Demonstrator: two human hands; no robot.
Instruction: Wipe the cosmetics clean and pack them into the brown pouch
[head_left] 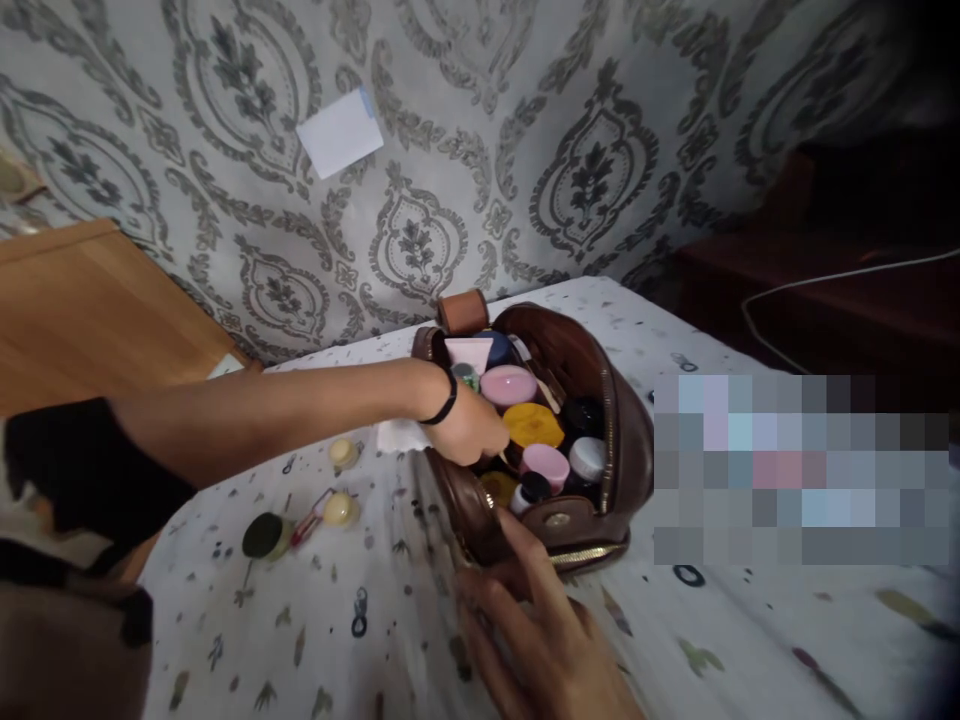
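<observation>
The left hand curls its fingers beside the yellow lid in the brown bag, any grip hidden; the right hand, fingers loosely parted, touches the bag's front.

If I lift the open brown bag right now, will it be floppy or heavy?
The brown bag probably bends a bit, since its curved sides look leathery. It may feel heavy, because many containers are packed inside. Those could tumble out if it tips, as the top gapes open.
</observation>
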